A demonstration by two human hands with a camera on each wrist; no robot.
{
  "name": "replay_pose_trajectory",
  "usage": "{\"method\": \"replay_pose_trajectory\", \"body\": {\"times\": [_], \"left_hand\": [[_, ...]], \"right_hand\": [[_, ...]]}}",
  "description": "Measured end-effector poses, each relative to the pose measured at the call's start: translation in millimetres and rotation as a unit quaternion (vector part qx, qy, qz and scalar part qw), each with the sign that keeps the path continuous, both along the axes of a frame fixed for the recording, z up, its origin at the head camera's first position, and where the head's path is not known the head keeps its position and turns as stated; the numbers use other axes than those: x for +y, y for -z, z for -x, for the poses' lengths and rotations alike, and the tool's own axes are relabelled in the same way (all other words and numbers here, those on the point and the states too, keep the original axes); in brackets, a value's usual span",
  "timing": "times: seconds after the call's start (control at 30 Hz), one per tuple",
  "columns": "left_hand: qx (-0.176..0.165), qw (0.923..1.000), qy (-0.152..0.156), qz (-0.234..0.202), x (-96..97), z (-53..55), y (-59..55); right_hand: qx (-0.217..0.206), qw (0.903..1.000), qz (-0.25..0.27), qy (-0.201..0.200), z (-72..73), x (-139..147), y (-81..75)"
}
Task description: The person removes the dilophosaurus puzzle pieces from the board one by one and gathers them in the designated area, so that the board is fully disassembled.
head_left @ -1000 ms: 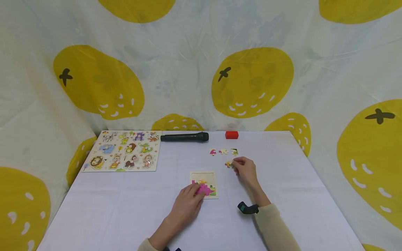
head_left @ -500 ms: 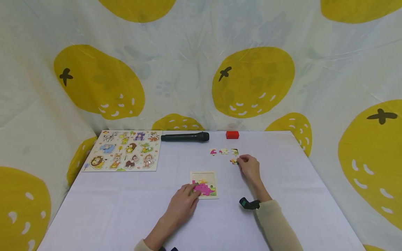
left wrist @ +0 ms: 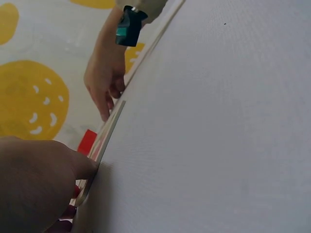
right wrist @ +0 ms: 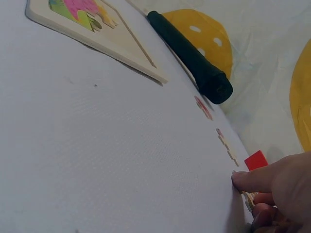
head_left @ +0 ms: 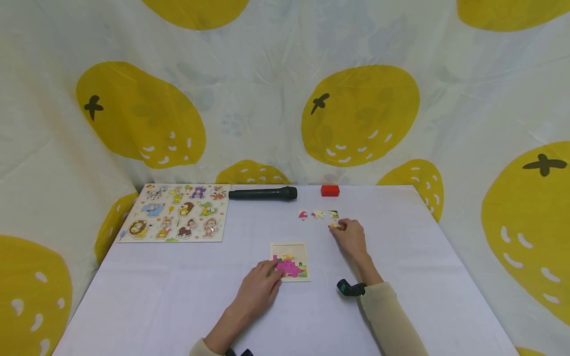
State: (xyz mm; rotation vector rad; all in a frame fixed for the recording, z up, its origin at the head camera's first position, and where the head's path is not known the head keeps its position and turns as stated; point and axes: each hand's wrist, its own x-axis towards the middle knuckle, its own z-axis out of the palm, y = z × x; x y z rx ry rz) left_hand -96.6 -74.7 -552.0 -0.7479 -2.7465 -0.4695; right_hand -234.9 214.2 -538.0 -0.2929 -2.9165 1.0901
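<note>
My left hand (head_left: 259,287) rests on the left side of a small square wooden jigsaw tray (head_left: 290,244), thumb and fingertips on its partly filled picture. Fitted pieces inside it form a pink dinosaur (head_left: 291,268); the tray's upper part shows bare wood. Beyond and to the right, my right hand (head_left: 352,240) pinches a small yellowish puzzle piece (head_left: 333,226) close over the table, its fingers hiding part of it. Just past that hand lie three loose pieces in a row: a pink one (head_left: 303,215), a pale one (head_left: 318,214) and a greenish one (head_left: 333,214).
At the back left lies an animal peg-style board (head_left: 173,212). A black microphone (head_left: 262,194) lies beside it along the back edge, with a red block (head_left: 330,191) farther right. A fruit-print cloth (head_left: 267,99) hangs behind the white table (head_left: 178,296).
My right hand has carried its piece right and slightly away, toward the loose row, turning it along the way. My left hand has slid slightly left on the tray, uncovering more of the dinosaur.
</note>
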Motion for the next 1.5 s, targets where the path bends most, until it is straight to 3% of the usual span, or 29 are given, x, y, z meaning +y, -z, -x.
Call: {"method": "replay_pose_trajectory", "body": {"times": [0.3,0.57,1.03,1.5], "left_hand": [[0.010,1.0000,0.000,-0.002,0.8,1.3,3.3],[0.032,0.9994,0.005,-0.013,0.9,1.1,4.7],[0.054,0.9985,0.007,-0.008,1.9,1.2,6.7],[0.088,0.9960,0.019,-0.003,1.6,1.8,7.9]], "right_hand": [[-0.003,1.0000,0.005,0.000,2.1,2,-0.4],[0.015,0.9994,0.028,-0.013,-12.0,-19,-15.4],[0.011,0.9931,0.040,-0.110,-51.0,-66,-26.8],[0.023,0.9731,-0.006,-0.229,-72.9,-89,-18.7]]}}
